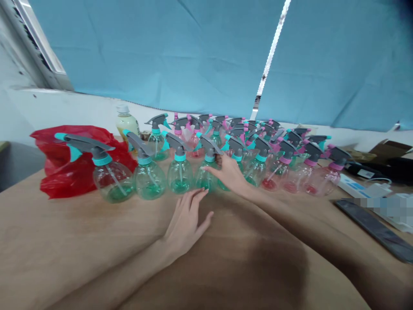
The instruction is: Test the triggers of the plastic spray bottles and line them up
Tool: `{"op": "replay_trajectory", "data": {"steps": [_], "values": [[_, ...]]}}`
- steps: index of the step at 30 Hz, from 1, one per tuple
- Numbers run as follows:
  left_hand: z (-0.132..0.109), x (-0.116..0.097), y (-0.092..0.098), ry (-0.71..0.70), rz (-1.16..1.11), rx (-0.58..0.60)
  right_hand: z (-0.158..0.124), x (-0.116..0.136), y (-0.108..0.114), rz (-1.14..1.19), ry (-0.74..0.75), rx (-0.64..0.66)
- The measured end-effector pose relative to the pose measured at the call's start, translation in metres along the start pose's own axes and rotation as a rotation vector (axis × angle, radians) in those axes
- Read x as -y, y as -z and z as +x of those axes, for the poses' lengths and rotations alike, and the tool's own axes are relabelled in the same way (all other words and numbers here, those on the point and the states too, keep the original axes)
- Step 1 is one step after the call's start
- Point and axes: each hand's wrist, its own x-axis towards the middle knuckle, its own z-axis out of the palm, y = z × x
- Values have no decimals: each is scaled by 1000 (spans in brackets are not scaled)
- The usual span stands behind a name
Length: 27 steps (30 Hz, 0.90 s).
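My right hand (229, 173) is at the neck of a green spray bottle (206, 175) in the front row, its curled fingers behind the grey and teal spray head. My left hand (187, 217) is open, fingers spread, just in front of that bottle's base, holding nothing. To the left stand more green bottles, one (180, 174) beside the held one, another (150, 178) further left and a larger-looking one (114, 183) at the row's end. Pink bottles (324, 178) with grey and pink heads stand at the right end. Several more bottles stand behind.
A crumpled red plastic bag (71, 168) lies at the left. Behind it stands a capped drink bottle (128, 125). A dark phone (374, 228) lies at the right, near a white power strip (355, 187) and an open cardboard box (387, 150). A blue curtain (180, 56) hangs behind the wooden table (64, 241).
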Motion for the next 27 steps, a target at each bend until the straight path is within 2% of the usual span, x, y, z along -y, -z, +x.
{"op": "replay_trajectory", "data": {"steps": [3,6,9,12,16,21,27], "values": [[1,2,0,4,-5,10,-3,1,-1,29,-5,3],[1,2,0,12,-1,10,-19,4,8,65,-7,7],[0,2,1,25,-11,12,-41,2,31,82,-6,5],[0,3,0,39,-26,27,-59,-11,59,43,-83,-81],[4,0,-5,41,-25,48,-59,-31,78,-13,-127,-136],[8,-8,-10,63,-31,85,-39,-41,62,-62,-132,-120],[12,-14,-12,174,-115,102,-24,-44,42,-171,-217,-40]]}}
